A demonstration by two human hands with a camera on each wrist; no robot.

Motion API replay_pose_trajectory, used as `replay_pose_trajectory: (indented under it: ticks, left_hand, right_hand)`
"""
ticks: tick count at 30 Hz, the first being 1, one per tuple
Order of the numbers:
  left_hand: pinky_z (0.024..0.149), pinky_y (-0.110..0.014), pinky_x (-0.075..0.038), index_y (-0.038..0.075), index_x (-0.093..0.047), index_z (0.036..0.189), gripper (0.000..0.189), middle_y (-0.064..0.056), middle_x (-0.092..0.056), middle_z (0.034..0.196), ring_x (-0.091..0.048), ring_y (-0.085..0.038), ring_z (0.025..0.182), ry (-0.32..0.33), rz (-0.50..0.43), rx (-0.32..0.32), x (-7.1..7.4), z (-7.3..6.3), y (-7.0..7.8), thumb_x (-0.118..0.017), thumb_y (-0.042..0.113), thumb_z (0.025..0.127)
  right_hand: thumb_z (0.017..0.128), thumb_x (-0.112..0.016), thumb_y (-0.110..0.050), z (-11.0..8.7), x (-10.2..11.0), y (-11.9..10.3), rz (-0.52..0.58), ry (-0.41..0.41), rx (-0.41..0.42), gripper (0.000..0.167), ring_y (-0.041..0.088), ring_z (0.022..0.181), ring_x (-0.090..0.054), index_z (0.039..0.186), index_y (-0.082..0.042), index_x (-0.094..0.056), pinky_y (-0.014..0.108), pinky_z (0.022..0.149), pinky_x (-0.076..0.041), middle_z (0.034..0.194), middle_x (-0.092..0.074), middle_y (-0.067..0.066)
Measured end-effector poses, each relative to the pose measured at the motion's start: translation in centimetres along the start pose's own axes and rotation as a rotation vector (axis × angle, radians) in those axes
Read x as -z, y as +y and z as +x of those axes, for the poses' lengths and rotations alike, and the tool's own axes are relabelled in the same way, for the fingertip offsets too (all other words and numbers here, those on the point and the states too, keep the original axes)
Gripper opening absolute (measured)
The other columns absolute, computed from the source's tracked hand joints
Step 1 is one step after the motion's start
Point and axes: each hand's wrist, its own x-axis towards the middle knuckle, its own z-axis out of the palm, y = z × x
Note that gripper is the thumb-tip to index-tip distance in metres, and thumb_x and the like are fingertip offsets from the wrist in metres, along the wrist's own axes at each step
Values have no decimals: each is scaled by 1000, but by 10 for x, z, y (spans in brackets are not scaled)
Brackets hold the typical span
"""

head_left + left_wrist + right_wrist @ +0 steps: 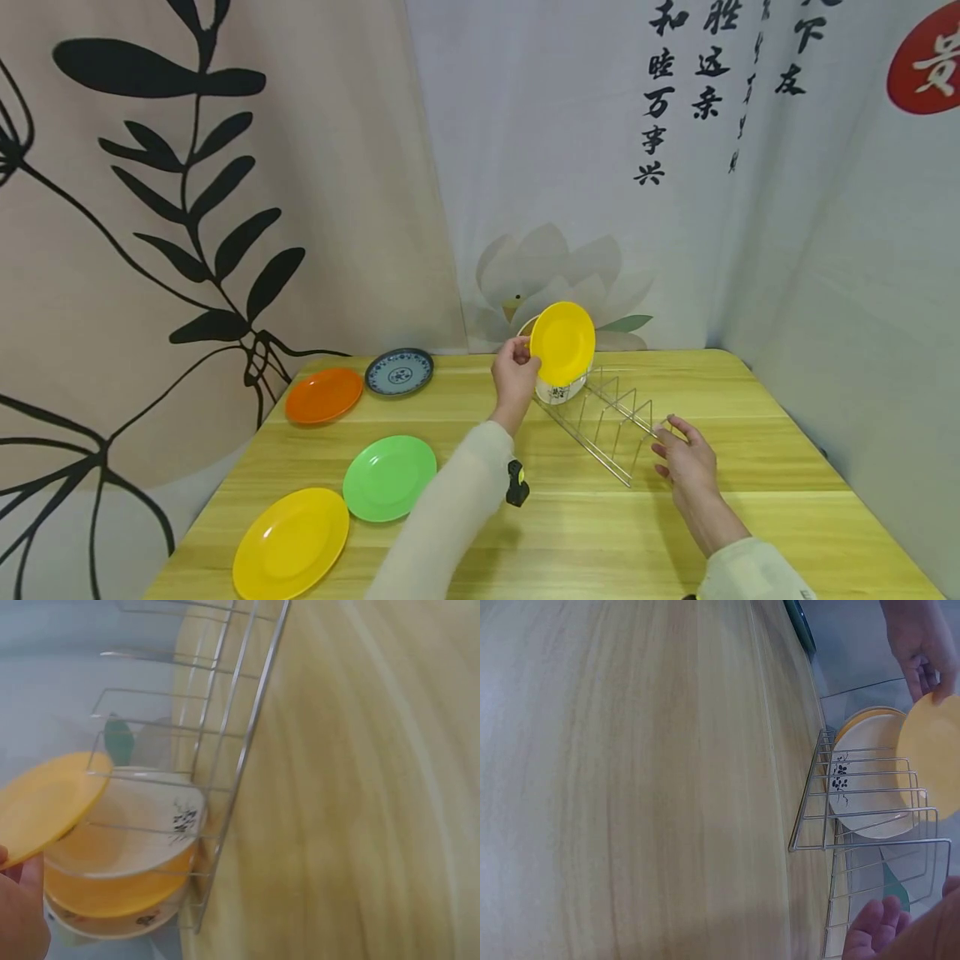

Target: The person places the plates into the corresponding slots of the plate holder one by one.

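Observation:
My left hand (516, 379) pinches a small yellow plate (562, 343) by its edge and holds it tilted up above the far end of a wire dish rack (585, 444). Just behind that plate, a white plate with a dark floral print (862, 780) stands in the rack. The left wrist view shows another yellow plate (120, 892) and a second patterned white plate (124, 925) standing behind it. At the rack's near right end, my right hand (692, 462) holds the wire frame between thumb and fingers; the exact contact is partly hidden.
On the table's left side lie a large yellow plate (292, 546), a green plate (390, 479), an orange plate (324, 397) and a blue patterned plate (400, 372). The wooden table (787, 500) meets a printed curtain (360, 208) at its back edge.

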Motion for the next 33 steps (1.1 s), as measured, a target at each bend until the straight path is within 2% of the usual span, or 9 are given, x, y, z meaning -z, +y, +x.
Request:
replay_pose_trajectory:
  ticks: [16,21,26,33]
  left_hand:
    - [71,-26,-50,3,-67,105,31,-7,-59,85,-54,-14,78,30,-9,-32,-14,-20,-23,-65,-14,79]
    - [71,-27,-52,0,-68,103,29,-12,-63,86,-57,-15,77,27,5,-35,-16,-23,-30,-66,-15,78]
    - [75,-28,-56,-2,-67,103,28,-11,-65,87,-61,-17,79,25,11,-23,-16,-25,-35,-69,-16,79]
    - [77,-28,-57,-2,-67,106,28,-14,-65,93,-62,-18,82,14,20,-5,-13,-25,-36,-71,-14,81]
  right_hand:
    - [101,-57,-27,1,1,1,4,6,-6,62,17,107,-52,155,-13,-30,34,86,-48,139,-40,6]
    - [101,-58,-28,0,1,1,-1,9,-4,63,16,105,-53,155,-12,-30,34,86,-49,138,-41,7]
    - [101,-57,-29,0,1,1,-6,3,-2,63,16,106,-53,154,-11,-29,34,87,-49,140,-40,8]
    - [101,-58,-27,1,0,1,-1,7,-3,62,16,106,-53,154,-12,-30,34,87,-49,138,-40,7]
